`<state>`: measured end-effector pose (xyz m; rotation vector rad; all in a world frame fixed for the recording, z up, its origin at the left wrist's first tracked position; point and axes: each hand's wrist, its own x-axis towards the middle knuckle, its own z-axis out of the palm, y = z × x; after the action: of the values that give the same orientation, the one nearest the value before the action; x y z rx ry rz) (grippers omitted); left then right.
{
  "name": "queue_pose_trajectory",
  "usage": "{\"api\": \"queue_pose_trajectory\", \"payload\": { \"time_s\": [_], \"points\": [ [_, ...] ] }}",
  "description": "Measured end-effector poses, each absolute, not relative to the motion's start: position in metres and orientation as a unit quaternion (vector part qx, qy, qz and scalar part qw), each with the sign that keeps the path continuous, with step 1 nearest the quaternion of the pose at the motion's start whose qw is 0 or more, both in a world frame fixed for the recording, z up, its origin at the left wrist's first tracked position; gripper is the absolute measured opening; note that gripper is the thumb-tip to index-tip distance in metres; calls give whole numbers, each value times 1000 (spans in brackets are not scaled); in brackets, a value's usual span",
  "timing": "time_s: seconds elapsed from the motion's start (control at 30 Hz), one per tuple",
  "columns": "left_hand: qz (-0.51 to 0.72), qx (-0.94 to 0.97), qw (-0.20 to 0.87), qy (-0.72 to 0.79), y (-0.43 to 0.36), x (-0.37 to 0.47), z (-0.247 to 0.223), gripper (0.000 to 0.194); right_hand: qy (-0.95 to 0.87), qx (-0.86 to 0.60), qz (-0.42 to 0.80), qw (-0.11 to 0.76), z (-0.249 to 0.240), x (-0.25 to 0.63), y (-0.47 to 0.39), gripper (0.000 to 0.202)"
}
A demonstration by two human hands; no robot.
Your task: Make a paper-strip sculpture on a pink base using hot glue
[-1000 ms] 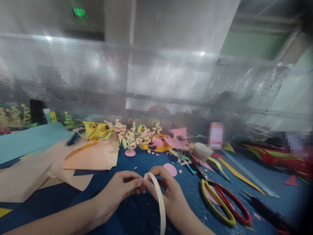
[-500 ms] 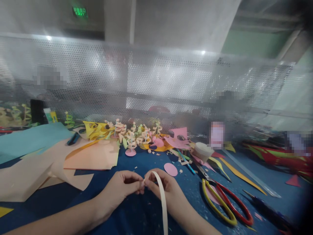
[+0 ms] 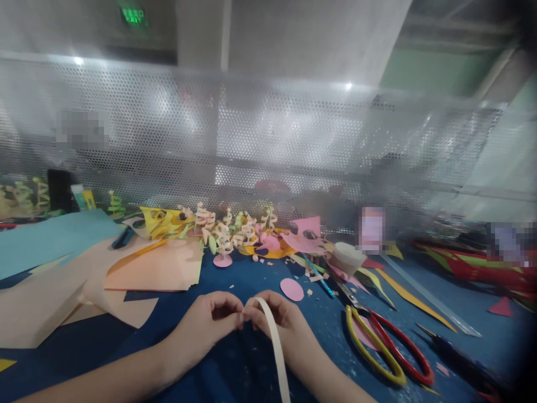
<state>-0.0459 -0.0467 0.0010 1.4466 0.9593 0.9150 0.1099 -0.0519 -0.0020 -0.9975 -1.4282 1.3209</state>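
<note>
A long cream paper strip (image 3: 276, 347) curves up over my right hand (image 3: 274, 319) and hangs toward the bottom edge. My right hand is closed in a pinch on the strip near its far end. Fingertip to fingertip with it, my left hand (image 3: 210, 322) is closed too; the strip's end lies hidden between the fingers of both hands. Just beyond my right hand a pink paper disc (image 3: 292, 289) lies flat on the blue table (image 3: 235, 369). Scissors (image 3: 381, 350) with one yellow and one red handle rest to the right.
Curled paper pieces (image 3: 226, 238) and cut scraps line the back, before a perforated metal screen (image 3: 268, 129). Peach paper sheets (image 3: 168, 268) lie left. A white cup (image 3: 348, 257), a clear ruler (image 3: 432, 296) and a dark-handled pointed tool (image 3: 457, 355) are on the right.
Both hands stay pinched together at nearly the same spot. The strip's loop over the right hand looks lower and flatter. The whole view has shifted slightly.
</note>
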Motion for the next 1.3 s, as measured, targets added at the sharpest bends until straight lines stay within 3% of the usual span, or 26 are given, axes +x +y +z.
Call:
{"api": "queue_pose_trajectory", "payload": {
  "time_s": [0.1,0.23,0.4,0.63,0.8,1.0,1.1,1.3],
  "points": [
    [401,589,576,401,-45,-45,-1,18,-610,-434,467,470,-5,112,-52,24],
    [408,570,587,404,-42,-45,-5,23,-755,-411,280,428,-5,116,-56,9],
    [392,583,587,402,-44,-45,-7,19,-779,-410,192,433,-4,117,-59,16],
    [387,621,552,400,-47,-45,-2,5,-761,-437,221,425,1,118,-56,11],
    [364,661,503,421,-50,-46,4,8,-759,-431,263,411,4,119,-55,10],
    [340,693,476,421,-48,-49,17,18,-672,-431,437,415,9,119,-52,18],
    [337,674,501,426,-45,-50,22,16,-623,-404,530,409,10,118,-52,27],
    [345,594,601,408,-45,-49,24,15,-562,-373,593,439,2,117,-49,33]
  ]
}}
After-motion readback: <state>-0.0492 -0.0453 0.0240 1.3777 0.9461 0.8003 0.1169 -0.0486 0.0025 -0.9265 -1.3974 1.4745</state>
